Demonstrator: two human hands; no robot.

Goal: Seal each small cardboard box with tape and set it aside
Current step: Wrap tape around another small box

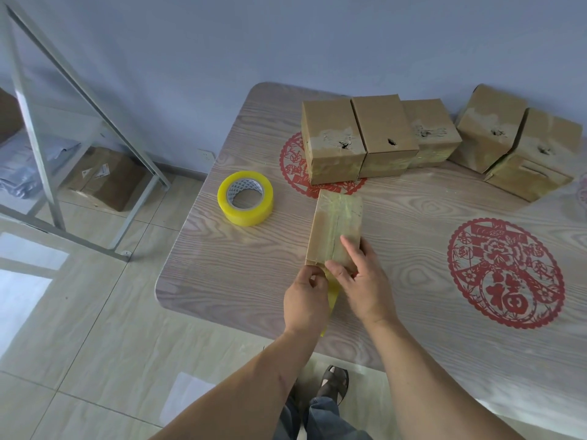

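1. My left hand (306,301) pinches a strip of yellow tape (333,293) at the near bottom edge of the cardboard box (336,230); thumb and fingers are curled tight on it, and the tape's loose end trails down past the table edge under my wrist.
2. My right hand (360,281) lies flat on the box's top near its closest end, fingers straight and together, pressing the tape down, thumb at the near edge just beside my left thumb.
3. The box under my palms is a small oblong of brown cardboard, lying lengthwise away from me. Glossy, slightly wrinkled yellowish tape already covers much of its top and crosses the far end.
4. It sits on a table (254,258) with pale wood-grain laminate and rounded corners, partly over a red paper-cut decal (293,166); a second round red decal (505,274) lies well to the right of my hands.
5. Left of and beyond my grip stands the tape roll (245,197), a fat translucent yellow ring lying flat, with a printed white core.
6. Farther beyond, along the wall, five taped boxes (384,134) stand in a row; their faces are scuffed and show small torn holes.
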